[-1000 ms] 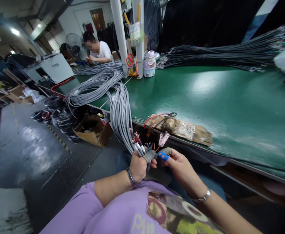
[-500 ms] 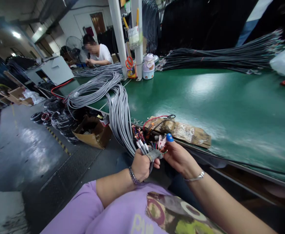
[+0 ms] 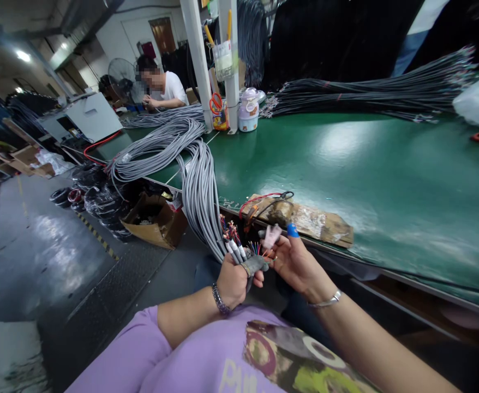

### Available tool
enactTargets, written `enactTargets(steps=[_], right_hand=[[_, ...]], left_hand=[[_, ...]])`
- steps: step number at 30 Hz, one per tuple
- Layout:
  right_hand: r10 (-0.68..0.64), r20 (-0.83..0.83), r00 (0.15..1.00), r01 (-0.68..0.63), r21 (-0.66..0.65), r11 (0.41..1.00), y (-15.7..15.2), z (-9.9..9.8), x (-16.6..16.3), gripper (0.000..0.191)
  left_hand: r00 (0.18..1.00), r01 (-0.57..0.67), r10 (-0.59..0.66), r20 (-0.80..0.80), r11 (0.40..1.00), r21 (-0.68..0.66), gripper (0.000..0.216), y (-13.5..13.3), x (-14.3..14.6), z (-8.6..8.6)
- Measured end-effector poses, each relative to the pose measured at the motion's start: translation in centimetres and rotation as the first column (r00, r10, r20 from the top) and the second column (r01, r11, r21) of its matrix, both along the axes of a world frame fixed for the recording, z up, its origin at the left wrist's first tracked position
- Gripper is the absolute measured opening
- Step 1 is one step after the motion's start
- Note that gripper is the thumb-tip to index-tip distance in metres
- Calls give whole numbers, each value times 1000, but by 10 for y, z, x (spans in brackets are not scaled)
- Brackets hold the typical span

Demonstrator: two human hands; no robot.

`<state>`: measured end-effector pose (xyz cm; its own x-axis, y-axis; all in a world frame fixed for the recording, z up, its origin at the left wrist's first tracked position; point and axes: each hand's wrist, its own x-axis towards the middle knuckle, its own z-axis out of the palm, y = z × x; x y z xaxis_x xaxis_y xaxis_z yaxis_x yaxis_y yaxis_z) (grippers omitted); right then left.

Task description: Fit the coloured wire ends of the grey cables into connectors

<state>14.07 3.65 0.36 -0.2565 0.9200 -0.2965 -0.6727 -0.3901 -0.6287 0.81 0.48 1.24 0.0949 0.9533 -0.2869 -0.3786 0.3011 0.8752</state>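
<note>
My left hand point(image 3: 232, 279) is closed round a bundle of grey cables point(image 3: 204, 199) near their ends. Several ends with white sleeves point(image 3: 235, 248) and bare coppery tips stick up from the fist. A grey wrap point(image 3: 254, 265) covers its thumb. Beside it, thin coloured wires point(image 3: 256, 248) fan out towards my right hand point(image 3: 294, 266). That hand's thumb, capped in blue, stands apart from the fingers, which are at the wire tips. A blurred pale pink piece point(image 3: 271, 236) is at the fingers; whether it is worn or held I cannot tell.
A wooden board point(image 3: 317, 222) with red and black leads lies along the green table's point(image 3: 366, 164) front edge. Black cables point(image 3: 346, 95) lie at the back. A lidded cup point(image 3: 248, 112) stands by the post. A co-worker point(image 3: 169, 90) sits far left. A cardboard box point(image 3: 153, 224) is below.
My right thumb has lifted away from the pink piece and spread from the fingers. My left hand keeps its grip on the cables, slightly shifted left in view.
</note>
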Motion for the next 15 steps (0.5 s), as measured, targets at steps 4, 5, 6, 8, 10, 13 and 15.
enactTargets(steps=[4,5,6,8,10,13,15], right_hand=[[17,-2,1000,-17,-30,999,2,1,3,39],[9,9,1000,-8,-23,1000,3,0,3,34],[-1,21,1000,1,-13,1000,3,0,3,29],[-9,28,1000,9,16,1000,4,-2,3,25],[-1,11,1000,0,41,999,4,-6,2,29],[-18,6,1000,18,62,998,3,-11,0,39],[-38,27,999,35,94,995,3,-12,-2,43]], left_hand=[[999,-31,30,18,999,15,38,-5,-5,1],[999,-44,43,23,999,15,39,-5,-4,2],[998,-55,55,25,998,14,39,-5,-4,3],[997,-69,69,26,998,13,39,-3,-1,6],[996,-78,78,32,997,13,38,-1,2,8],[996,-77,77,36,997,8,35,2,6,8],[997,-72,71,37,997,10,34,3,8,7]])
